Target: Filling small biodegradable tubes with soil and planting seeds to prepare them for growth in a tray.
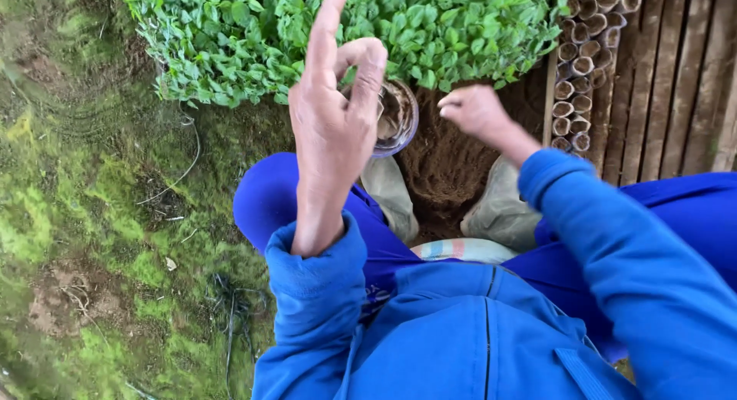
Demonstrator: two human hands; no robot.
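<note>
**Filling a small pot with soil, by hand**

The person sits low, knees in blue trousers apart, over a heap of brown soil (445,166) on the ground. The left hand (334,123) is raised in front of the camera, forefinger pointing up and thumb and middle finger curled toward each other. Just behind it is a small round clear pot (399,116), partly filled with soil. The hand blocks the pot's near edge, so I cannot tell whether the fingers are pinching its rim or merely hovering beside it. The right hand (476,112) is loosely closed, fingertips bunched, just above the heap and to the right of the pot. It looks like it has a pinch of soil, though none can actually be seen in it.

To do this step well, I would keep the pot upright and steady near the heap, so that the right hand has little distance to cover and spills little. Soil should go in loosely and level, not packed hard.

A bed of green seedlings (345,31) lies just beyond. A stack of filled tubes (580,70) stands to the right against wooden slats (675,77). Mossy ground (100,200) spreads to the left.
</note>
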